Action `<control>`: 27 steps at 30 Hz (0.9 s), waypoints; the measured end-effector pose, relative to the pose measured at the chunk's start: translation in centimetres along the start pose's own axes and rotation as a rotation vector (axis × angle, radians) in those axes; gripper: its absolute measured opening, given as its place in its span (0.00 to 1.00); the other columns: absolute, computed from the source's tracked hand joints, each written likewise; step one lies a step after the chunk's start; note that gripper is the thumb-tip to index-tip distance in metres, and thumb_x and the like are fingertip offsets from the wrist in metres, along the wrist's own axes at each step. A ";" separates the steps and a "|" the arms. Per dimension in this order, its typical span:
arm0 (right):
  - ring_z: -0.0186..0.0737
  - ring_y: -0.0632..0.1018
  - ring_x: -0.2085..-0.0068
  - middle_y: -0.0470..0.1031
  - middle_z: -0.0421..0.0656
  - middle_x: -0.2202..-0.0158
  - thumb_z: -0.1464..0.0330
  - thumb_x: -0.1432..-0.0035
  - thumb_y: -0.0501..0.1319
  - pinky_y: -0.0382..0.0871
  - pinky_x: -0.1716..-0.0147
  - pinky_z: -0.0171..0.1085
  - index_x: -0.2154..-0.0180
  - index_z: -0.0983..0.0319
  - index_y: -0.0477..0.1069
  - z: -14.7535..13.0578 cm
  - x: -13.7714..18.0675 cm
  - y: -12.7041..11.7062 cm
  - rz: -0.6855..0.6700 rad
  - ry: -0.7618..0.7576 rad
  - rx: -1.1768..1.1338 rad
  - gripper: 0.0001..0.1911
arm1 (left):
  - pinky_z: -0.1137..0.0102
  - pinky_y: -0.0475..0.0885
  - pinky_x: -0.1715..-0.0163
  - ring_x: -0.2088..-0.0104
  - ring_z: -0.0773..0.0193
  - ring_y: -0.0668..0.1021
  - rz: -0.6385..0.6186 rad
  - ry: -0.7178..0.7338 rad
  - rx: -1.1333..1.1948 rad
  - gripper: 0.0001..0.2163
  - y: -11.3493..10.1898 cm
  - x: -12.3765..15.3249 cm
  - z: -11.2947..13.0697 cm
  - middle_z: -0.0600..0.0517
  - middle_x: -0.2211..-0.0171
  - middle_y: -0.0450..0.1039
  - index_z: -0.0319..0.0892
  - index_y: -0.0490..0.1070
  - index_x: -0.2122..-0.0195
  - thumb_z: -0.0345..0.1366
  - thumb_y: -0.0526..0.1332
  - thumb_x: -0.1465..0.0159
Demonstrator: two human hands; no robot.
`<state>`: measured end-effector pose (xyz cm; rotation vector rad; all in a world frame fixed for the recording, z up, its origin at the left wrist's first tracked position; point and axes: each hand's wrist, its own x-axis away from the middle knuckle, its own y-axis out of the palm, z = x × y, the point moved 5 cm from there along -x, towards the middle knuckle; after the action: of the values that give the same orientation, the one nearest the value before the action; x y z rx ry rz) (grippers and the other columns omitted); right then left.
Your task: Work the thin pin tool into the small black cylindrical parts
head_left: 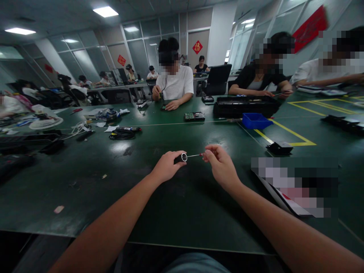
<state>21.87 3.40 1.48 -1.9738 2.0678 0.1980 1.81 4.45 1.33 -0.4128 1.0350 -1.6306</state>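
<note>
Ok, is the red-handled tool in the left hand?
No, the right hand holds that tool; the left hand grips a black cylinder.

The left hand (167,165) was curled in a grip, the right hand (222,165) pinched near it, left forearm (115,218) and right forearm (277,218) angled outward behind them.

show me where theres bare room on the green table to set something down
The table is bare between the left forearm and right forearm, down to its near edge. Another patch lies beyond the left hand and right hand, between the black cable bundle and blue bin. Crowded: the far left, around the white cable and dark equipment.
</note>
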 end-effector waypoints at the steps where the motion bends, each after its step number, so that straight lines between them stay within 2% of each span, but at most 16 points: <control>1: 0.40 0.76 0.65 0.76 0.42 0.66 0.58 0.40 0.61 0.71 0.60 0.42 0.59 0.59 0.72 0.2 -0.1 0.1 0.005 0.020 -0.056 0.13 | 0.60 0.68 0.48 0.50 0.55 0.76 0.007 0.007 0.005 0.18 0.0 0.0 -0.1 0.50 0.50 0.76 0.48 0.73 0.45 0.36 0.65 0.36; 4: 0.39 0.76 0.66 0.75 0.42 0.68 0.56 0.42 0.64 0.72 0.59 0.42 0.64 0.61 0.74 0.9 -0.4 0.3 0.020 0.123 -0.275 0.15 | 0.60 0.67 0.46 0.50 0.56 0.75 0.038 0.051 0.028 0.19 -0.1 -0.1 -0.2 0.50 0.49 0.76 0.48 0.71 0.43 0.36 0.65 0.36; 7: 0.37 0.75 0.69 0.74 0.40 0.71 0.57 0.43 0.66 0.75 0.59 0.43 0.67 0.60 0.74 1.7 -0.6 0.5 0.051 0.267 -0.500 0.13 | 0.61 0.66 0.46 0.49 0.58 0.74 0.053 0.164 0.014 0.19 -0.5 -0.4 0.2 0.51 0.50 0.75 0.49 0.70 0.42 0.35 0.64 0.35; 9: 0.36 0.73 0.72 0.72 0.39 0.73 0.59 0.42 0.65 0.76 0.60 0.43 0.70 0.60 0.72 2.1 -0.6 0.6 0.090 0.346 -0.558 0.11 | 0.60 0.65 0.45 0.48 0.58 0.74 0.042 0.226 -0.040 0.19 -0.5 -0.6 0.5 0.51 0.50 0.75 0.49 0.70 0.42 0.35 0.64 0.34; 11: 0.35 0.72 0.74 0.70 0.39 0.74 0.61 0.40 0.63 0.77 0.62 0.42 0.72 0.59 0.71 2.5 -0.7 0.3 0.150 0.374 -0.542 0.11 | 0.57 0.64 0.44 0.49 0.57 0.74 0.016 0.226 -0.103 0.19 -0.3 -0.7 0.3 0.50 0.50 0.76 0.49 0.70 0.42 0.36 0.64 0.34; 15: 0.36 0.74 0.71 0.72 0.39 0.71 0.60 0.38 0.61 0.76 0.63 0.39 0.68 0.59 0.72 2.6 -0.7 -0.1 0.191 0.289 -0.408 0.10 | 0.56 0.65 0.46 0.51 0.55 0.74 -0.023 0.165 -0.141 0.19 0.1 -0.8 -0.5 0.50 0.52 0.76 0.49 0.69 0.42 0.38 0.64 0.34; 21: 0.38 0.76 0.68 0.75 0.40 0.69 0.55 0.41 0.62 0.74 0.64 0.40 0.65 0.59 0.71 2.1 -0.6 -0.1 0.141 0.177 -0.249 0.14 | 0.59 0.66 0.47 0.52 0.57 0.74 -0.028 0.159 -0.105 0.20 0.2 -0.6 0.3 0.50 0.53 0.76 0.48 0.70 0.42 0.36 0.64 0.35; 27: 0.40 0.77 0.67 0.77 0.43 0.67 0.54 0.39 0.60 0.73 0.63 0.41 0.62 0.60 0.72 1.0 -0.4 -0.1 0.069 0.111 -0.111 0.16 | 0.59 0.66 0.47 0.50 0.56 0.74 -0.049 0.135 -0.082 0.19 0.3 -0.4 0.7 0.50 0.51 0.77 0.47 0.70 0.42 0.37 0.65 0.35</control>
<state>22.06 4.09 0.63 -2.0207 2.2427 0.2268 2.60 4.51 1.57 -0.3896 1.2041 -1.6824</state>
